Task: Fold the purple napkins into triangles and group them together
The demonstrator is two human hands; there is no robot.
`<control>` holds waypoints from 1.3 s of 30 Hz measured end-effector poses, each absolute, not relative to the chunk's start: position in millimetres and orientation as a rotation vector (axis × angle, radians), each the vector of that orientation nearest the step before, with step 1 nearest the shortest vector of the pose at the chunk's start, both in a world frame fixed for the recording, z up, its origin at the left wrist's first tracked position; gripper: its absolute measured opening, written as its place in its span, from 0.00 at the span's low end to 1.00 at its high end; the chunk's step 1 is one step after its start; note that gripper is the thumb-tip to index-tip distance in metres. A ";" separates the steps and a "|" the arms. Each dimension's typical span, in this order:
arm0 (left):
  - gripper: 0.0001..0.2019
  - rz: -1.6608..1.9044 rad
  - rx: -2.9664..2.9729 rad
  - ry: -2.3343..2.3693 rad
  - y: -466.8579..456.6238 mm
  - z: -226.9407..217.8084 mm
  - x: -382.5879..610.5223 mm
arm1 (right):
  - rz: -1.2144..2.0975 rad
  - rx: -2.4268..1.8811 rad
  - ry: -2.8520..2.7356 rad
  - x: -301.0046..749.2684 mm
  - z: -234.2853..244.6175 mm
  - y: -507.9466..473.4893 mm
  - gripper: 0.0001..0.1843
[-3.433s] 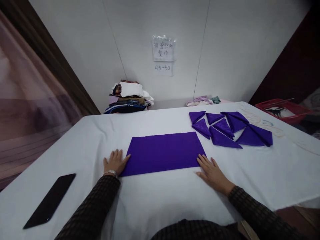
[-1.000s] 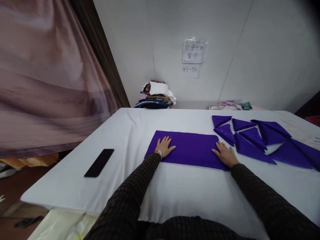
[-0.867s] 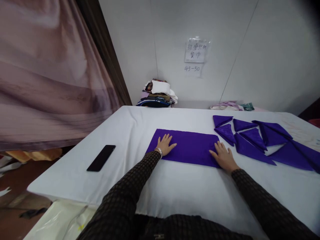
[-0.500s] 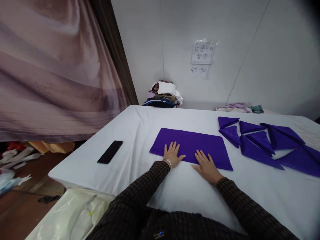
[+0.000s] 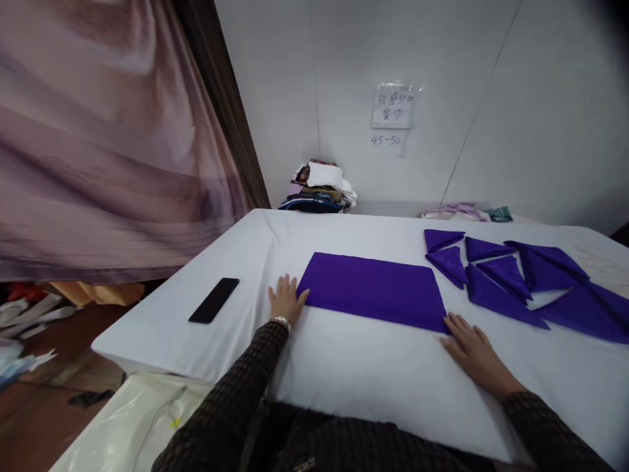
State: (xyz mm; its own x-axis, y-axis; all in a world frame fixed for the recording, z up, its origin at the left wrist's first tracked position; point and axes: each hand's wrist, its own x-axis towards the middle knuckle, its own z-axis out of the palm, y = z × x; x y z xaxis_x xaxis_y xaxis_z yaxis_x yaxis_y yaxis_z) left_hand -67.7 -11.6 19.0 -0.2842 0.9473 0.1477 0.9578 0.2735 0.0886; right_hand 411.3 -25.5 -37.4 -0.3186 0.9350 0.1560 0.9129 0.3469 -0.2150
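A purple cloth napkin (image 5: 373,288), folded into a flat rectangle, lies on the white-covered table (image 5: 363,367). My left hand (image 5: 286,298) rests flat at its left end with the fingers spread; the thumb reaches the napkin's near left corner. At the near right corner is my right hand (image 5: 476,347), its fingers stretched out and the fingertips at the edge of the cloth. Neither hand grips anything. Off to the right lie several folded purple napkins (image 5: 506,275) in triangle shapes.
A black phone (image 5: 215,300) lies on the table's left side. Stacked folded cloths (image 5: 322,187) stand beyond the far edge, and more fabric (image 5: 462,212) lies at the back right. A pink curtain (image 5: 108,144) hangs at left. Handwritten paper signs (image 5: 392,115) are on the wall.
My hands have moved apart from the middle of the purple napkin, the left one to its left end and the right one to its near right corner. The napkin stays flat.
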 end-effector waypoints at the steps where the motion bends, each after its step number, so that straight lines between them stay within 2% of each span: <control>1: 0.30 -0.299 -1.988 -2.332 -14.7 19.8 -52.5 | 0.150 -1.613 -2.358 411.8 -34.4 -23.6 0.30; 7: 0.23 -0.405 -2.743 -1.653 -28.8 10.5 39.6 | 0.353 -1.357 -2.382 419.3 -23.0 -12.3 0.25; 11: 0.21 -0.436 -2.896 -1.504 -25.7 5.4 87.6 | 0.361 -1.360 -2.360 421.1 -20.1 -8.0 0.26; 16: 0.20 -0.450 -2.969 -1.354 -14.9 9.1 147.9 | 0.286 -1.346 -2.328 415.2 -16.6 -0.9 0.19; 21: 0.21 -0.433 -2.917 -1.415 -3.9 15.8 190.7 | 0.318 -1.309 -2.236 405.0 -9.8 -0.1 0.16; 29: 0.14 -0.615 -2.939 -1.522 -24.7 23.4 187.6 | 0.382 -1.148 -2.310 383.2 25.2 -41.0 0.15; 34: 0.15 -0.981 -3.079 -1.473 -60.8 40.4 160.3 | 0.417 -1.107 -2.361 389.9 21.6 -55.3 0.32; 36: 0.15 -1.127 -3.121 -1.454 -74.7 49.4 150.1 | 0.404 -1.139 -2.328 392.0 12.6 -51.8 0.30; 39: 0.14 -1.337 -3.123 -1.454 -91.4 62.4 134.0 | 0.407 -1.147 -2.313 391.5 1.7 -43.7 0.20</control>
